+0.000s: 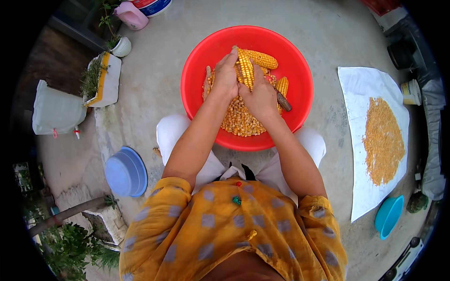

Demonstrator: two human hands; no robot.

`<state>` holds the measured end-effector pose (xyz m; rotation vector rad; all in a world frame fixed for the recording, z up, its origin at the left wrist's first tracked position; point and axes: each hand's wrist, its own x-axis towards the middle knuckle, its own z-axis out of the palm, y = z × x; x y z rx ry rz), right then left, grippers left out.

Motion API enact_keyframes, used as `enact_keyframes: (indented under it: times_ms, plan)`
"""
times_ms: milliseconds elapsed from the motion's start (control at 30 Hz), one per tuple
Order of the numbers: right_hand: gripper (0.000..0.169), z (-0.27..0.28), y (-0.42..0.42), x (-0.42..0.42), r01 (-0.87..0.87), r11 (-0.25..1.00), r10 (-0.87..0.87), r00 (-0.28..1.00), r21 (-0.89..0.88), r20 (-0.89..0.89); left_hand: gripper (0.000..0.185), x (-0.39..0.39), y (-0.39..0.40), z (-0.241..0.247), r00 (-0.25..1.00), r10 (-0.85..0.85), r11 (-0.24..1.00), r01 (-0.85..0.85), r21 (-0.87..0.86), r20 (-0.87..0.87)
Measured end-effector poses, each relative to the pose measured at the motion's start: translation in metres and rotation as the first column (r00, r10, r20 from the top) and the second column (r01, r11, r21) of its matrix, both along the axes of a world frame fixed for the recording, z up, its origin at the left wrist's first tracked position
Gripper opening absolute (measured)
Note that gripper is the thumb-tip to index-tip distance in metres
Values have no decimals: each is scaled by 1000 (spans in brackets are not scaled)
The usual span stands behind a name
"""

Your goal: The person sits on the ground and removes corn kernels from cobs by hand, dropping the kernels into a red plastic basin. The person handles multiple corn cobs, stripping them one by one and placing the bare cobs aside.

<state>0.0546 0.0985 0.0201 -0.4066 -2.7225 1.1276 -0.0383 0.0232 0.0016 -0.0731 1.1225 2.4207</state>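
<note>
Both my hands hold a yellow ear of corn [245, 70] over a large red plastic basin [246, 33]. My left hand [226, 75] grips it from the left side, and my right hand [260, 96] is around its lower right side. Another corn ear [262, 59] lies just behind it, and a partly hidden ear [282, 84] rests farther right. Loose kernels [242, 121] are heaped in the near part of the basin. A brown, stick-like piece [283, 102] pokes out beside my right hand. A bare cob [207, 82] leans near the basin's left wall.
The basin stands between my knees on a concrete floor [151, 87]. At right, a white sheet [355, 140] bears spread grain [383, 140], with a teal basin [389, 216] near its lower corner. At left are a blue basin [124, 172], a foam planter [109, 80] and a translucent container [58, 109].
</note>
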Motion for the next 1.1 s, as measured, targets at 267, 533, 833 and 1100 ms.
enact_keyframes:
  times_ms: [267, 533, 833, 1100]
  plan:
    - [73, 4, 0, 3, -112, 961, 68, 982, -253, -178, 28, -1, -2, 1, 994, 51, 999, -51, 4, -94]
    - [70, -1, -7, 6, -136, 977, 91, 962, -162, -258, 24, 4, -5, 12, 995, 47, 999, -46, 5, -90]
    - [71, -5, -12, 9, -96, 994, 82, 962, -42, -259, 25, 9, -4, 11, 963, 56, 983, -100, -155, -264]
    - [72, -7, -11, 7, -86, 996, 74, 942, -23, -327, 32, 4, -3, 3, 953, 95, 975, -147, -165, -289]
